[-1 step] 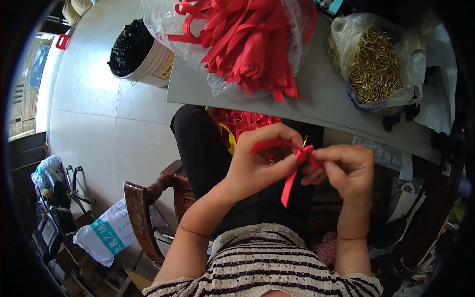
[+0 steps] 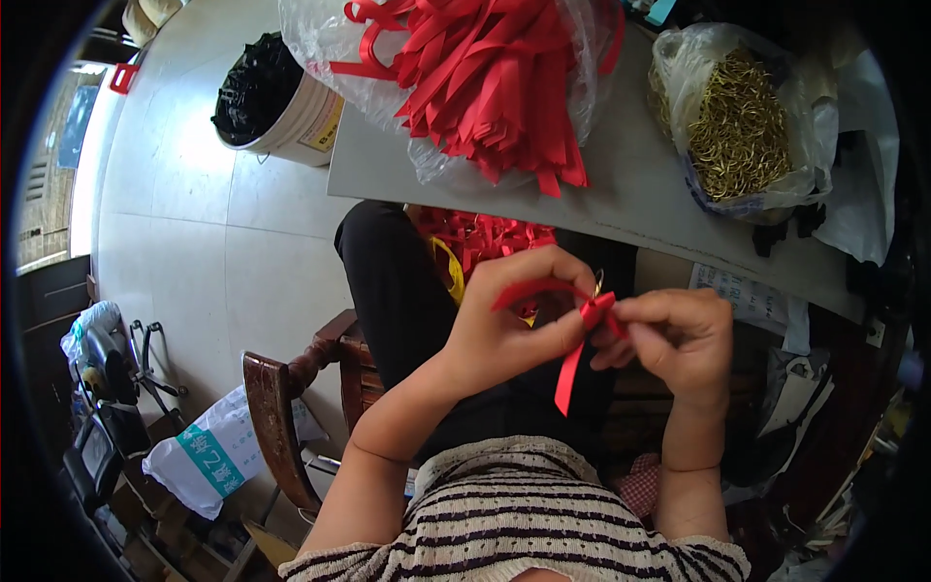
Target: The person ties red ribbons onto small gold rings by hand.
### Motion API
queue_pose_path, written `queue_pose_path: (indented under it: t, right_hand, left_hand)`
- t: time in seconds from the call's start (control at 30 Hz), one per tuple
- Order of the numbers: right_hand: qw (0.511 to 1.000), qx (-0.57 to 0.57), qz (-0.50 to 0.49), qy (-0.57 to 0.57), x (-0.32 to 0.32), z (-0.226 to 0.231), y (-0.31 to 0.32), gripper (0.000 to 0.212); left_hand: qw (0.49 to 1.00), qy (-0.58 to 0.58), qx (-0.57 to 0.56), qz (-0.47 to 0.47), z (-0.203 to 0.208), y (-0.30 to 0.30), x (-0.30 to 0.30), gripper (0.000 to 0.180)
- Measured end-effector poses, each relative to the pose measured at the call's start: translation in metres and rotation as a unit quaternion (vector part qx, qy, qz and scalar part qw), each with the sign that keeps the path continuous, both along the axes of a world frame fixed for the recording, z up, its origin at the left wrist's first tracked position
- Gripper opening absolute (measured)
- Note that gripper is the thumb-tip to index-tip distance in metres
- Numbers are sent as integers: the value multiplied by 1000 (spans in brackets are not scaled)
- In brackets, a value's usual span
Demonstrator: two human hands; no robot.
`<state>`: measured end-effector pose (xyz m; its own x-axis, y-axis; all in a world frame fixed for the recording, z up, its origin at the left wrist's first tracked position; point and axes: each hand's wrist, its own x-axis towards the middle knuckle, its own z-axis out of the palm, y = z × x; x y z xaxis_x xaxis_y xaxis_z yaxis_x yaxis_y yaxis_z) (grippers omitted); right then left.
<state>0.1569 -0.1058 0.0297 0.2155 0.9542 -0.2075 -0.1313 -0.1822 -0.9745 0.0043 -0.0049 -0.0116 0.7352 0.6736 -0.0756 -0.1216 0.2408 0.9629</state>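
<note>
Between my two hands, above my lap, is a red ribbon [image 2: 570,373] with a knot or fold near its middle. A small gold hook [image 2: 599,279] sticks up from that knot. My left hand [image 2: 519,310] is closed on the ribbon, thumb and fingers pinching beside the knot, and one ribbon end lies across its palm side. From the right, my right hand [image 2: 674,335] pinches the ribbon by the knot with thumb and forefinger. The other ribbon tail hangs down between the hands. Fingers hide part of the knot.
On the grey table [image 2: 378,165] ahead lie a heap of red ribbons [image 2: 495,87] on clear plastic and a bag of gold hooks [image 2: 739,126]. Below the table edge are more red ribbon pieces [image 2: 495,236]. A lined bucket [image 2: 301,126] and a wooden chair [image 2: 274,407] stand at left.
Both hands stay almost in place, pinching the ribbon. The hanging tail has shifted slightly lower, and the hook has tilted a little.
</note>
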Motion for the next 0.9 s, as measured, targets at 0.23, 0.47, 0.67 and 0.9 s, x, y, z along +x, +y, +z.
queue_pose_path:
  t: [0.23, 0.47, 0.67, 0.9]
  right_hand:
    - [992, -61, 82, 68, -16, -33, -37, 7]
    - [975, 9, 72, -208, -39, -49, -45, 12]
    - [996, 9, -66, -65, -52, -59, -46, 13]
    - [960, 113, -15, -254, -36, -53, -31, 14]
  left_hand:
    - [986, -48, -38, -157, -26, -35, -33, 17]
    - [975, 34, -153, -157, -30, -51, -48, 20]
    - [987, 47, -105, 108, -37, -65, -37, 19]
    - [985, 81, 149, 36, -33, -50, -43, 12]
